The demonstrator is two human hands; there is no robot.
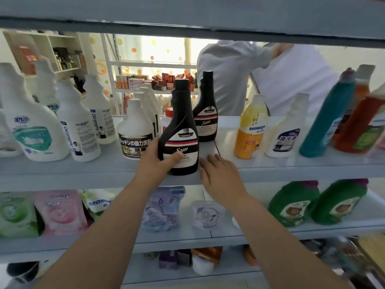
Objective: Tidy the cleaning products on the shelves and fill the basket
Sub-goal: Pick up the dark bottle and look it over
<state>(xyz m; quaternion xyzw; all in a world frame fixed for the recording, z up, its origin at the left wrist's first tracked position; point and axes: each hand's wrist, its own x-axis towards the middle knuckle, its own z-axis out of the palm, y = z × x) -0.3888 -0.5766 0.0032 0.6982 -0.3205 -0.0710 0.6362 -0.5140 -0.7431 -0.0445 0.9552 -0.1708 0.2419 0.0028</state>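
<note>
At shelf point(291, 170) front: left hand point(155, 163) fingers grasping black bottle point(179, 140); right hand point(218, 176) released beside it. Tidying underway; basket unseen.

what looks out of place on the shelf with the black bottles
The front black Sam bottle stands at the front lip of the shelf, well ahead of its twin, with the left hand gripping it. No spill or damage shows.

Strong backlight from curtained window point(145, 51), glare there; shelf fronts point(83, 174) dimmer; edges blurred, wide-angle bending at borders.
</note>
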